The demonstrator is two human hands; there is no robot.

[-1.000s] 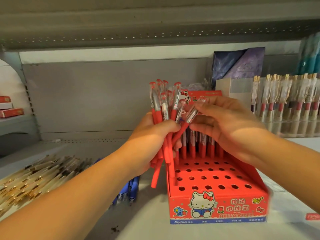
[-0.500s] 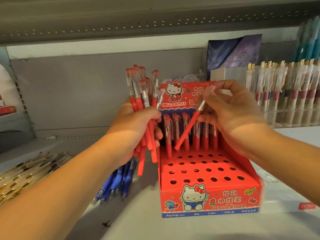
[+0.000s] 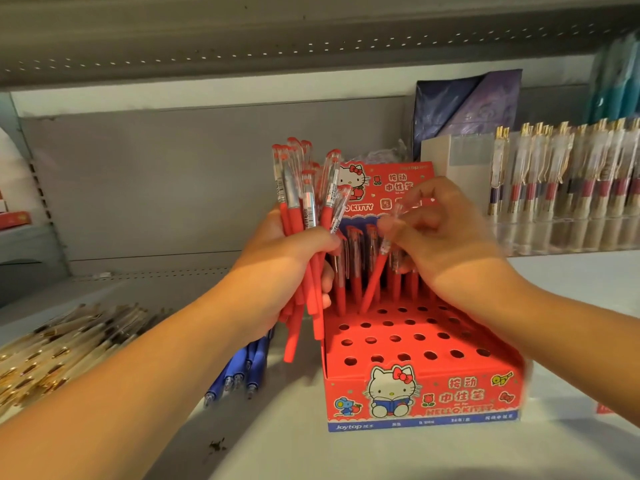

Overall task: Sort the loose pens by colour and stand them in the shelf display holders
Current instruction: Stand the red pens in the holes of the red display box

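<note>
Holes stand open in the front rows of the red display box (image 3: 420, 393). Left of the box, blue pens (image 3: 255, 356) lie on the shelf. Above the box's left edge the left hand (image 3: 291, 268) grips a bundle of red pens (image 3: 294, 188) upright. Over the box's back rows the right hand (image 3: 446, 244) pinches a single red pen (image 3: 374, 282), tilted, its tip at a hole beside the standing red pens (image 3: 355, 285). Behind the box to the right, gold-clipped pens (image 3: 568, 181) stand in a clear holder.

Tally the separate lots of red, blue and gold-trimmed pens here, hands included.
Red: 3 - bunch in left hand, single pen in right hand, row in red box
Blue: 1 - blue pile
Gold-trimmed: 2 - gold-trimmed pile, those in clear rack
Total: 6
</note>
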